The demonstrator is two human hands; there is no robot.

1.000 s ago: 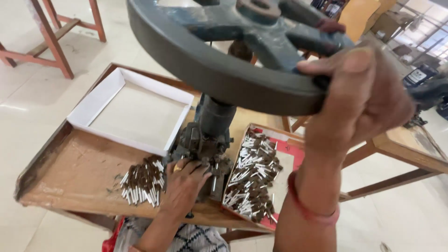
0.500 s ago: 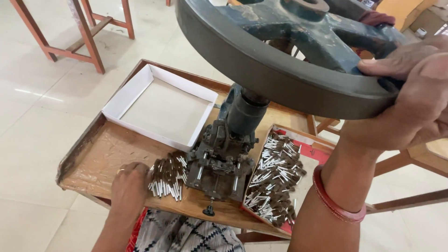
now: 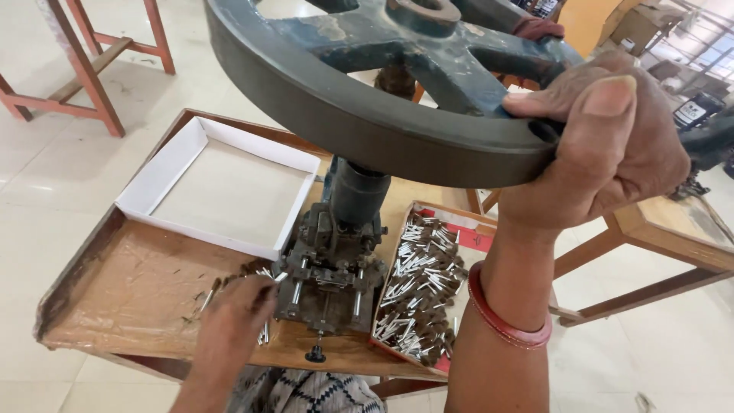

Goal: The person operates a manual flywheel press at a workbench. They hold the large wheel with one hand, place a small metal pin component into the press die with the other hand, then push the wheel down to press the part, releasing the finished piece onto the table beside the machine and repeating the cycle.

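My right hand (image 3: 604,145) grips the rim of a large dark iron handwheel (image 3: 367,115) that fills the top of the head view. A red bangle (image 3: 506,327) sits on that wrist. Under the wheel stands the press body and its die base (image 3: 330,284) on a wooden tray table (image 3: 130,291). My left hand (image 3: 233,313) is low at the left of the base, fingers pinched on a small metal pin (image 3: 280,277) that points toward the die. The hand covers most of a loose pile of pins (image 3: 264,330).
A flat red-lined tray (image 3: 480,239) right of the press holds several silvery pins (image 3: 420,298). A shallow white box (image 3: 153,183) lies behind and left of the press. Wooden stool legs (image 3: 84,76) stand on the tiled floor at far left, and another wooden table (image 3: 673,237) at right.
My left hand left the die base, went left to the pin pile, and now comes back toward the die holding a pin. My right hand stays on the wheel rim.
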